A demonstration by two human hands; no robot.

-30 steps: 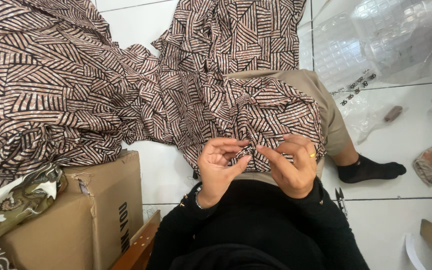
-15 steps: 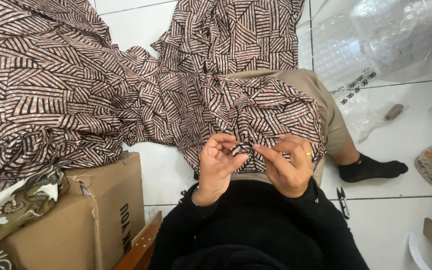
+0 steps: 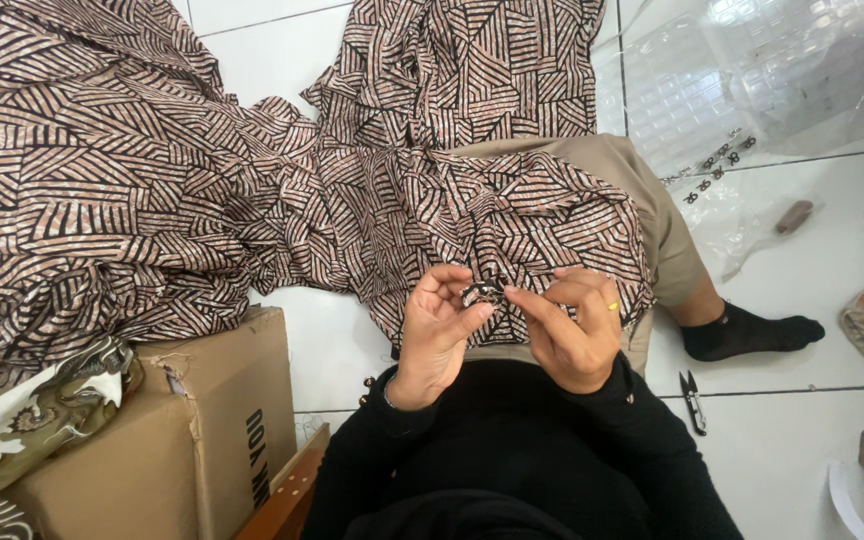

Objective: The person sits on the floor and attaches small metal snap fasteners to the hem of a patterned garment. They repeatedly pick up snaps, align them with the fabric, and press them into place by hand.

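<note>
My left hand [image 3: 439,335] and right hand [image 3: 574,328] meet over lap, fingers pinching narrow on small fold of patterned fabric [image 3: 485,292]. Rest of fabric spills across floor [image 3: 782,440]. Best keep pinch tight, fold flat, work close to fingertips. Cardboard box [image 3: 214,420] crowds left elbow; thread snips [image 3: 692,398] lie near right, plastic bags [image 3: 752,80] beyond.

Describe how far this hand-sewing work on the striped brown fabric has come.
Done: cannot tell; no finished stitching shows. In hand: left hand and right hand pinch a small fold of the brown-and-black striped fabric together over the lap. Left: most fabric lies spread on the white tiled floor, small black thread snips unused.
</note>
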